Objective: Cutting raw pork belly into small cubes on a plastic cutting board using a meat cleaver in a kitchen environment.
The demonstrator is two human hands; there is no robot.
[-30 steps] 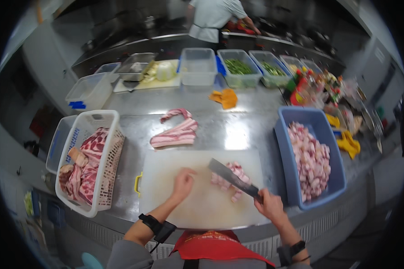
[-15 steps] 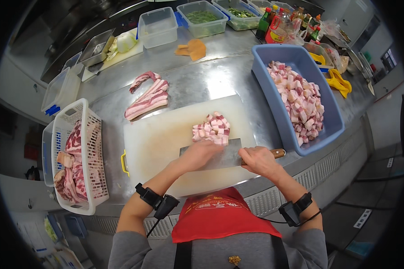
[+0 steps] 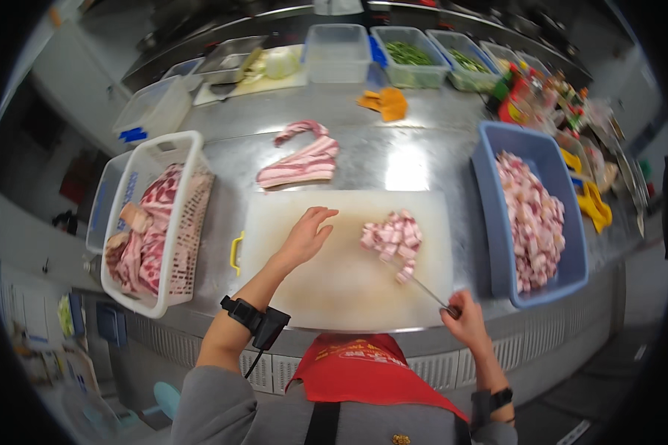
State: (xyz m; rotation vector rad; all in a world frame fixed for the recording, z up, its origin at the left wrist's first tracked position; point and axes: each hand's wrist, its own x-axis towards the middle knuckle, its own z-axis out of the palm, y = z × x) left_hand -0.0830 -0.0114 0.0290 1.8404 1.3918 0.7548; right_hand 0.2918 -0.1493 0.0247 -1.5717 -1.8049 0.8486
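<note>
My right hand [image 3: 466, 319] grips the handle of a cleaver [image 3: 427, 291] near the front right of the white cutting board [image 3: 312, 293]. Its blade shows nearly edge-on and touches the pile of diced pork belly [image 3: 393, 236]; a few cubes lie beside the blade. Above the left half of the board, my left hand [image 3: 306, 236] is open and holds nothing, fingers stretched to the right. Just beyond the board's far left edge, strips of pork belly [image 3: 300, 163] lie on the steel counter, one of them curled.
A white basket [image 3: 193, 141] of large pork pieces stands left of the board. To the right, a blue tub [image 3: 503, 256] holds many pork cubes. Plastic containers [image 3: 339, 53], an orange cloth [image 3: 392, 104] and bottles [image 3: 523, 100] line the back; a yellow cloth [image 3: 595, 208] lies far right.
My left hand has come off the blade and moved left, opening. My right hand has drawn the cleaver right and turned its blade nearly edge-on. The whole view has shifted.
</note>
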